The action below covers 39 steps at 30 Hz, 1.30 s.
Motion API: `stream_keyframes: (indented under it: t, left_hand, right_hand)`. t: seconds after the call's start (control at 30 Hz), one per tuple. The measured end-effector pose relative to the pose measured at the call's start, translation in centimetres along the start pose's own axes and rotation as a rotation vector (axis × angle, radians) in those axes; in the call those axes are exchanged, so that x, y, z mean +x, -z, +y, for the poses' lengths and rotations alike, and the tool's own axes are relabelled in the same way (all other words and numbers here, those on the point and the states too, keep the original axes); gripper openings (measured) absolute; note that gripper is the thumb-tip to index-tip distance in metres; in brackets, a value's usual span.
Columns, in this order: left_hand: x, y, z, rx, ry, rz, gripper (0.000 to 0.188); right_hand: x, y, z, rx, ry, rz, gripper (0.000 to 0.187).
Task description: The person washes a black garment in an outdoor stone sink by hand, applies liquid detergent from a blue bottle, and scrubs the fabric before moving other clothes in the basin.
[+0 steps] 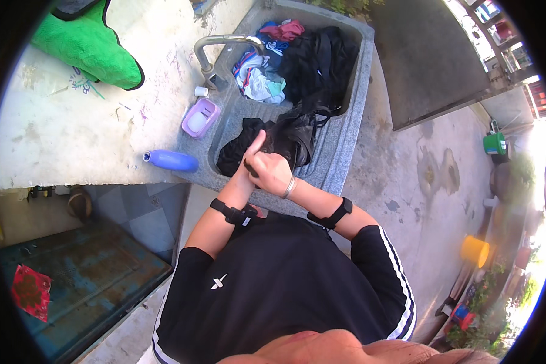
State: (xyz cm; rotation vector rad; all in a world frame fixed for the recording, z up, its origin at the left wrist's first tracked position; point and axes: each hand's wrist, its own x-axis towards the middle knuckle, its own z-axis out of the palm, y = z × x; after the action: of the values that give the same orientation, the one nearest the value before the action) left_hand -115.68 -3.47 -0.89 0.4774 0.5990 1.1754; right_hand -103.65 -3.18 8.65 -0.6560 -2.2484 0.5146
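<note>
My two hands meet over the near part of a grey stone sink (344,145), above a wet black garment (236,148) bunched on its ribbed slope. My right hand (273,174), with a silver bracelet at its wrist, is closed on a fold of the black cloth, and a dark bit shows at its left edge. Of my left hand (255,147) one digit points up and away from me; its other fingers are hidden behind the right hand. In the deeper basin lie more black clothes (321,60), a light blue and white garment (259,79) and a pink cloth (283,30).
A curved metal tap (224,40) reaches over the basin from the left. Beside it stand a white cap (201,91), a lilac soap dish (201,118) and a blue bottle (173,161) lying down. A green fleecy cloth (94,51) covers the counter's far left.
</note>
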Motion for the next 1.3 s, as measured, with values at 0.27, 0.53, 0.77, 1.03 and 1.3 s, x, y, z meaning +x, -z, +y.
stream_keyframes:
  t: [0.27, 0.53, 0.77, 1.03, 1.3]
  left_hand:
    - [0.6, -6.6, 3.1, -0.248, 0.188, 0.540, 0.037]
    - [-0.4, -10.5, 3.4, -0.180, 0.391, 0.604, 0.042]
    - [-0.8, -7.1, 3.6, -0.268, 0.345, 0.387, 0.047]
    - [-2.3, -11.0, 7.6, -0.249, 0.084, 0.224, 0.045]
    - [-3.4, -11.4, 10.8, 0.186, -0.142, 0.172, 0.027]
  right_hand:
    - [3.7, -0.3, 3.7, -0.040, -0.294, 0.369, 0.015]
    - [3.5, 1.1, 9.5, -0.361, -0.601, 0.164, 0.022]
    - [1.2, 1.4, 4.1, -0.147, 0.119, 0.104, 0.021]
    - [1.1, 6.3, 14.1, -0.187, -0.658, 0.362, 0.031]
    - [-0.5, 5.5, 10.9, 0.125, -0.124, -0.300, 0.030]
